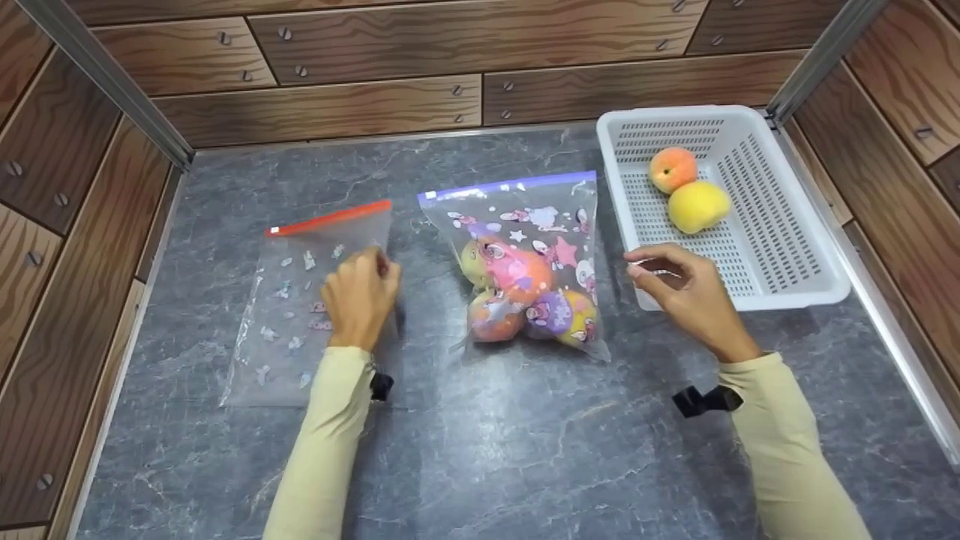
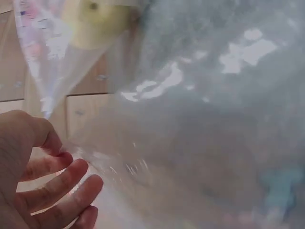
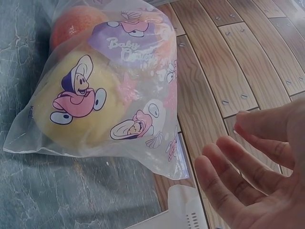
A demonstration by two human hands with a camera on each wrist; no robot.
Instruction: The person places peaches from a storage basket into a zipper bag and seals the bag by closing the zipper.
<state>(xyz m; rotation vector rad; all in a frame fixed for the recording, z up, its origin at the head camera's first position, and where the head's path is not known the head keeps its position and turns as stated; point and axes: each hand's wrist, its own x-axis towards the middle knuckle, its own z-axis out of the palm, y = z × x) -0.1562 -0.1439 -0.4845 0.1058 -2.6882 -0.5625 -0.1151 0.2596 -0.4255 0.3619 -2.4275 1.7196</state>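
My left hand (image 1: 363,298) pinches the side edge of a clear zip bag (image 1: 262,307) with a red slider strip, between thumb and forefinger. In the left wrist view the bag's thin film (image 2: 190,157) stretches away from the fingertips. To its right lies a printed zip bag (image 1: 574,255) with a purple strip, holding several fruits; its cartoon print and a yellow fruit (image 3: 71,105) show up close in the right wrist view. My right hand (image 1: 686,300) holds nothing, its fingers relaxed, between that bag and the basket's near left corner.
A white slotted plastic basket (image 1: 810,232) stands at the right with a peach (image 1: 673,169) and a yellow mango-like fruit (image 1: 698,208) inside. Wood-patterned walls (image 1: 375,105) enclose the grey marbled tabletop (image 1: 510,442) at the back and sides.
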